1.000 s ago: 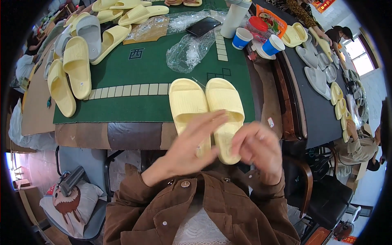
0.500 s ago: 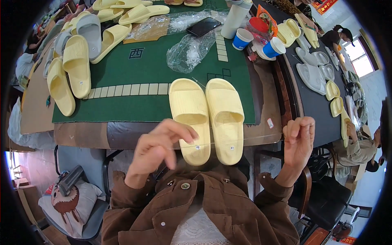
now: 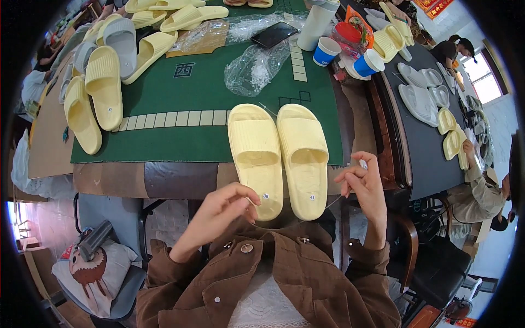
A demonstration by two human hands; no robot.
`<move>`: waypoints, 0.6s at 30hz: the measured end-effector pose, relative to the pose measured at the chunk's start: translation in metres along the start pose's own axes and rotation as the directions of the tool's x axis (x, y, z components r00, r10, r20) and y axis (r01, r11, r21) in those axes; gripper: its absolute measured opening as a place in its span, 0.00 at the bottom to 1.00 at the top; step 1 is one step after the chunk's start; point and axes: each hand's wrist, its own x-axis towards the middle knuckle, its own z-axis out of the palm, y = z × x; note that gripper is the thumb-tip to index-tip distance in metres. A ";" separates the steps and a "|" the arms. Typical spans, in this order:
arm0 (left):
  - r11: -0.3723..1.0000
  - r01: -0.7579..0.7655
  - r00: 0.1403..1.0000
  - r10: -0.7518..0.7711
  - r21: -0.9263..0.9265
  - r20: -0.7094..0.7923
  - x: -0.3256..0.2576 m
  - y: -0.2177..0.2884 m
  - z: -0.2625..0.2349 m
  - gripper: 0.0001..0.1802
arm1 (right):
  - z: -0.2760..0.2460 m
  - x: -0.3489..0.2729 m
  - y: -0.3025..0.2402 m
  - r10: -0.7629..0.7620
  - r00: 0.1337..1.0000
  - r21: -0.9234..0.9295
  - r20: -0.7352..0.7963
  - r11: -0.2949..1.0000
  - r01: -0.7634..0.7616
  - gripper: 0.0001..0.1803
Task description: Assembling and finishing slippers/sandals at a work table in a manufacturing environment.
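Observation:
A pair of pale yellow slippers, the left slipper (image 3: 255,164) and the right slipper (image 3: 302,164), lies side by side with toes away from me, heels overhanging the near table edge. Small white stickers mark both heels. My left hand (image 3: 219,216) is closed in a pinch beside the left heel, holding one end of a thin clear thread (image 3: 334,203). Right of the other heel, my right hand (image 3: 365,188) pinches the thread's other end between thumb and fingers. The thread sags slackly around the heels. Another short clear strand shows between the toes.
On the green table mat (image 3: 147,147) are more slippers (image 3: 106,82), a crumpled clear bag (image 3: 254,71), a phone (image 3: 273,35), a white bottle (image 3: 317,26) and paper cups (image 3: 326,52). A dark table (image 3: 407,131) at right holds other slippers, with people around. A grey chair (image 3: 106,205) stands at left.
My right hand has moved left toward the slippers, and my left hand has shifted slightly right and down. The thread, stretched straight across the heels before, now hangs slack.

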 end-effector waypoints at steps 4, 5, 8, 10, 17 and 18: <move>0.970 0.172 0.985 -0.171 0.169 -0.020 0.006 -0.007 0.012 0.11 | 0.011 0.004 0.011 0.018 0.998 -0.049 0.052 0.999 -0.016 0.12; 0.948 0.173 0.985 -0.168 0.265 -0.041 0.009 -0.010 0.015 0.12 | 0.018 0.005 0.010 0.060 0.995 -0.117 0.082 0.992 -0.050 0.11; 0.927 0.129 0.991 -0.114 0.353 -0.064 0.016 -0.018 0.018 0.14 | 0.034 0.006 0.011 0.089 0.993 -0.206 0.081 0.976 -0.070 0.08; 0.916 0.145 0.989 -0.119 0.374 -0.092 0.021 -0.016 0.018 0.14 | 0.036 0.008 0.014 0.017 0.992 -0.301 0.124 0.953 0.021 0.10; 0.625 0.046 0.994 0.049 0.779 -0.098 0.041 -0.014 0.021 0.22 | 0.046 0.025 0.023 -0.314 0.931 -0.531 0.185 0.766 0.364 0.12; 0.455 -0.032 0.975 0.211 0.890 -0.073 0.044 -0.020 0.020 0.25 | 0.052 0.027 0.028 -0.315 0.931 -0.530 0.186 0.765 0.365 0.12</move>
